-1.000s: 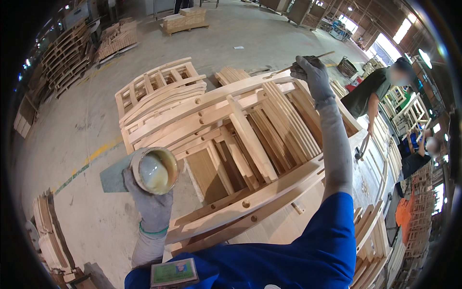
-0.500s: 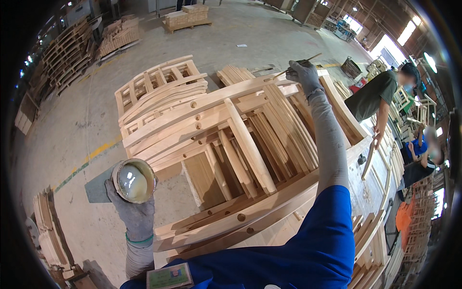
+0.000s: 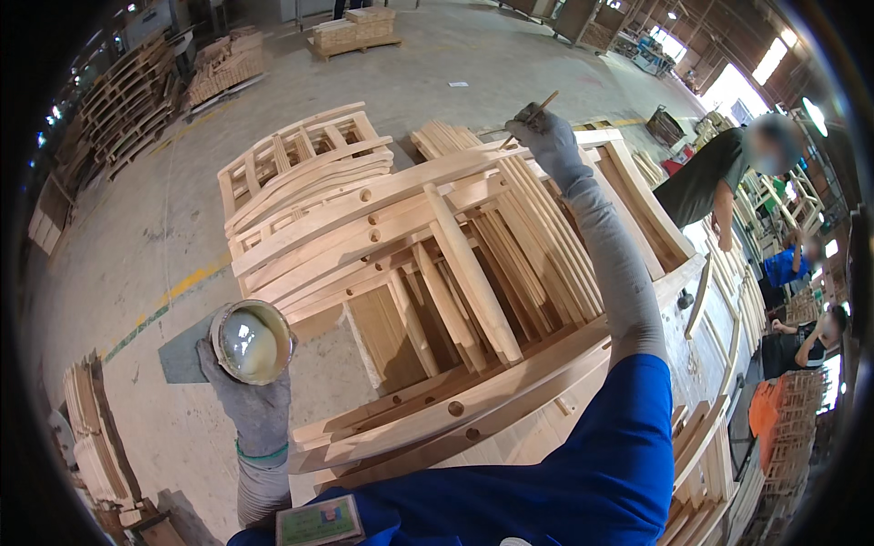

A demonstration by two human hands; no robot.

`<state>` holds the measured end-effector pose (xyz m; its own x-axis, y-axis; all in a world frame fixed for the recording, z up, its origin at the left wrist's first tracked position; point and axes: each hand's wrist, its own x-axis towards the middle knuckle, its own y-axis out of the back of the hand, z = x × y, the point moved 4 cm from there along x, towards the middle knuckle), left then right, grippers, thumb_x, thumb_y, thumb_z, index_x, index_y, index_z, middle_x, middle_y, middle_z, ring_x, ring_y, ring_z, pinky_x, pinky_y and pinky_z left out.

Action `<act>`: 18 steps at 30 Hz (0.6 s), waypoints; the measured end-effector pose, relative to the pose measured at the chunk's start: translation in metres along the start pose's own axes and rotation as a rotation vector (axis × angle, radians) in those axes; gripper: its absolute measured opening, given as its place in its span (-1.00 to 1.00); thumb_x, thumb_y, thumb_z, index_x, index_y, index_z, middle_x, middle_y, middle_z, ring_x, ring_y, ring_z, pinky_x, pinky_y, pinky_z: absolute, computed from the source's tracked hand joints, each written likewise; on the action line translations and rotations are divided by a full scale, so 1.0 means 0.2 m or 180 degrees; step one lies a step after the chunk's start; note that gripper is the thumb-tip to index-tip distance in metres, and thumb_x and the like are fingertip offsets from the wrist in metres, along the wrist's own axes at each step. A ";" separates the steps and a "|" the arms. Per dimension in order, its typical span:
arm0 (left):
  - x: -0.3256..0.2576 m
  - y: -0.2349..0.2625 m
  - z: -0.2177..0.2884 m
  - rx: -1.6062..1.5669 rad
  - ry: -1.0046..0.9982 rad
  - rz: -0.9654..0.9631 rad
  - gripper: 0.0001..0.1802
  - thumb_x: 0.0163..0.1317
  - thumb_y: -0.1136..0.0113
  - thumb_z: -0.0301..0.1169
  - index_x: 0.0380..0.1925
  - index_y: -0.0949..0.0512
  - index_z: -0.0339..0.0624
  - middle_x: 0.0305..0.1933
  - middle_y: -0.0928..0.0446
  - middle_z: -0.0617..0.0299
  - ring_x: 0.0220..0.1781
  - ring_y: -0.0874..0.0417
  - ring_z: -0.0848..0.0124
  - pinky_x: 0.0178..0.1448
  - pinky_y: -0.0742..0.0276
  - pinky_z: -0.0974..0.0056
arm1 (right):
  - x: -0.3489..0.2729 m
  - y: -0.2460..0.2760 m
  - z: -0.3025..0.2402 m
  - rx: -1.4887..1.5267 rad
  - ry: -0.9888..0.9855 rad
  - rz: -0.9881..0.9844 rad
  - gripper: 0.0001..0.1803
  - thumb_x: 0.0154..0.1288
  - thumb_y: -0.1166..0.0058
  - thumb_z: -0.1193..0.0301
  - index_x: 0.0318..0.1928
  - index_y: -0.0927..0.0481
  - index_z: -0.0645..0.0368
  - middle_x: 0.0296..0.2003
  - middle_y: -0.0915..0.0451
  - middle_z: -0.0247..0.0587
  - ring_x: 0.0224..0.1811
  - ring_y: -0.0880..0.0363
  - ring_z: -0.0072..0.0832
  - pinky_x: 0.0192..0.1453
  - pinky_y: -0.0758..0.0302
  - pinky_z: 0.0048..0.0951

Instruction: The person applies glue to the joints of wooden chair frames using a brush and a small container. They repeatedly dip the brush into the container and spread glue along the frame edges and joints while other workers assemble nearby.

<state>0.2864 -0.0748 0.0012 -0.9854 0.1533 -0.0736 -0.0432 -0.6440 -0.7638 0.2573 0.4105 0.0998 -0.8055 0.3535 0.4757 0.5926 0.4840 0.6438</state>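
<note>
My left hand (image 3: 252, 405), in a grey glove, is closed around a round pot (image 3: 289, 348) of glossy whitish liquid that looks like glue. It is held over the floor, left of a stack of pale wooden frames (image 3: 314, 232). At the far side of the stack, my gloved right hand (image 3: 551, 150) pinches a thin wooden stick (image 3: 548, 98). The stick's lower tip is close to the curved top rail, near the ends of the slats (image 3: 537, 237); contact is unclear. Round holes or knots dot the rails. Loose crosspieces (image 3: 472, 282) lie slanting across the frames.
A co-worker (image 3: 701, 187) leans in at the right beside a work table (image 3: 678, 355) with wooden parts. More curved frames (image 3: 305, 164) stand behind the stack. Pallets (image 3: 127, 109) and wood piles (image 3: 96, 437) line the left. Other people sit farther right, near an orange cloth (image 3: 767, 405).
My right hand has moved left along the far rail, and the stick is steeper. My left hand and the pot stay nearly still. The co-worker's hand has come off a wooden piece.
</note>
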 end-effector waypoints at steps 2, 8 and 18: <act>0.00 0.01 -0.01 0.0299 -0.0191 0.0033 -0.53 0.34 0.25 0.06 0.10 -0.33 0.08 0.13 -0.36 0.25 0.14 -0.42 0.27 0.14 -0.41 -0.03 | 0.02 0.09 0.05 -0.0145 -0.0260 0.0186 -0.69 0.07 -0.16 0.19 -0.32 -0.58 0.20 -0.49 -0.60 -0.11 -0.41 -0.59 -0.32 -0.25 -0.45 -0.35; -0.02 -0.05 0.00 -0.0097 0.0126 -0.0039 -0.52 0.33 0.22 0.07 0.09 -0.33 0.07 0.12 -0.36 0.25 0.15 -0.41 0.25 0.16 -0.40 -0.05 | 0.03 0.05 0.04 -0.0161 -0.0557 0.0064 -0.60 0.03 -0.18 0.13 -0.32 -0.57 0.25 -0.50 -0.60 -0.09 -0.39 -0.59 -0.28 -0.25 -0.45 -0.33; -0.04 -0.09 0.02 -0.0272 0.0144 -0.0115 -0.51 0.33 0.24 0.08 0.10 -0.32 0.09 0.13 -0.37 0.20 0.17 -0.40 0.23 0.19 -0.36 -0.04 | 0.04 0.19 0.22 0.0480 -0.0886 0.0205 -0.75 0.03 -0.21 0.40 -0.33 -0.57 0.33 -0.56 -0.60 -0.17 -0.49 -0.61 -0.50 -0.39 -0.52 -0.54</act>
<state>0.2945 -0.0683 0.0179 -0.9750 0.2102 -0.0724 -0.0624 -0.5714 -0.8183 0.2725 0.4666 0.1018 -0.7485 0.5826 0.3169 0.6521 0.5594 0.5117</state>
